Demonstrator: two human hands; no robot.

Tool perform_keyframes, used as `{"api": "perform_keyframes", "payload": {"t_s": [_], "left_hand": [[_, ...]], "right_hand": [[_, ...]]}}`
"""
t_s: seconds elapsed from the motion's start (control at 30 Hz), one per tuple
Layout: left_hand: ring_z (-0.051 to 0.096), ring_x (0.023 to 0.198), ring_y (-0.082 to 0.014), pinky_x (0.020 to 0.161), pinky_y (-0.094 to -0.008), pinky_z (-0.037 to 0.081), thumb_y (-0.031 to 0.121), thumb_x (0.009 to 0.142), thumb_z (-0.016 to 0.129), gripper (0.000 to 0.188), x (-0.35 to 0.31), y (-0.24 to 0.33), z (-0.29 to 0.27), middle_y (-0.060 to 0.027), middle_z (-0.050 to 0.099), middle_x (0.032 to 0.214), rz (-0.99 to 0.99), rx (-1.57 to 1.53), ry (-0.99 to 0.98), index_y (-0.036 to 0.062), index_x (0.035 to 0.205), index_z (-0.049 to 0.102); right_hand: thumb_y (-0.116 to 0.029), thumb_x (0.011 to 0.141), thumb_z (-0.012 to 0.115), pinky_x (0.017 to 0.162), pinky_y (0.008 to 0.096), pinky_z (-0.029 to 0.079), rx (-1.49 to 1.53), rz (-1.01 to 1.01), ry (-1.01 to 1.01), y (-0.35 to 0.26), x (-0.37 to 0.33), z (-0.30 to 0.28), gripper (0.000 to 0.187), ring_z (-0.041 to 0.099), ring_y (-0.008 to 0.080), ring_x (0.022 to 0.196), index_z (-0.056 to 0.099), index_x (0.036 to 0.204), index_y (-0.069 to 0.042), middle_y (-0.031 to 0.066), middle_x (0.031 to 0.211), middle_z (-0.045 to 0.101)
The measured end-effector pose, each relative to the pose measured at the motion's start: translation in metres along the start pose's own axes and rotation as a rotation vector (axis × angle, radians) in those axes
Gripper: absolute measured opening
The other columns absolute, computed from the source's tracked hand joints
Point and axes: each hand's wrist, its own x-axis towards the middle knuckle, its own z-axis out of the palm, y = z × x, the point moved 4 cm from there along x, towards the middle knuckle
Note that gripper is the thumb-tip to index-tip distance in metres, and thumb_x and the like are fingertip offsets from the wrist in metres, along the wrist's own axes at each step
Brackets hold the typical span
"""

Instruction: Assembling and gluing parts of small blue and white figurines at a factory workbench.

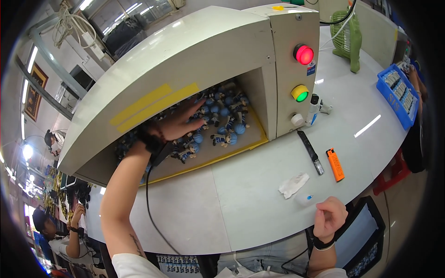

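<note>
My left hand (178, 124) reaches into the opening of a cream-coloured machine (218, 44), palm down with its fingers spread. Beneath and around it lie many small figurines (225, 139) with blue round heads and blue-and-white bodies, some hidden by the hand. A black band with a cable circles the left wrist. Over the table's near edge, my right hand (330, 217) is raised with its fingers curled in. Whatever it may hold is hidden. A tiny blue piece (310, 197) lies just beyond it, close to a crumpled white tissue (294, 185).
A black utility knife (310, 153) and an orange lighter (335, 164) lie on the white table (250, 199). A bottle (313, 111) stands beside the machine's lit buttons. Further right are a green fan (346, 42) and a filled blue crate (396, 97). Other people sit nearby.
</note>
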Motion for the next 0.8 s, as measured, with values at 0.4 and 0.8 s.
{"api": "perform_keyframes", "payload": {"t_s": [0.4,0.8], "left_hand": [[0.021,0.124,-0.0311,0.102,-0.0372,0.018,0.043,0.084,0.036,0.057,0.119,-0.033,0.017,-0.017,0.023,0.134,-0.154,0.394,0.008,0.0091,0.129,0.026],[0.013,0.128,-0.0275,0.103,-0.0345,0.015,0.059,0.076,0.04,0.079,0.08,-0.069,0.022,-0.017,0.016,0.137,-0.298,0.307,-0.112,0.0104,0.133,0.016]], "right_hand": [[0.001,0.055,0.052,0.039,0.024,0.031,0.001,0.018,-0.013,0.002,0.002,-0.001,0.012,0.041,0.0165,0.038,0.055,0.065,-0.004,0.0032,0.047,0.046],[0.0,0.057,0.052,0.038,0.0236,0.031,-0.002,-0.013,-0.025,-0.004,0.003,-0.002,0.008,0.041,0.0158,0.037,0.054,0.065,-0.003,0.0032,0.047,0.045]]}}
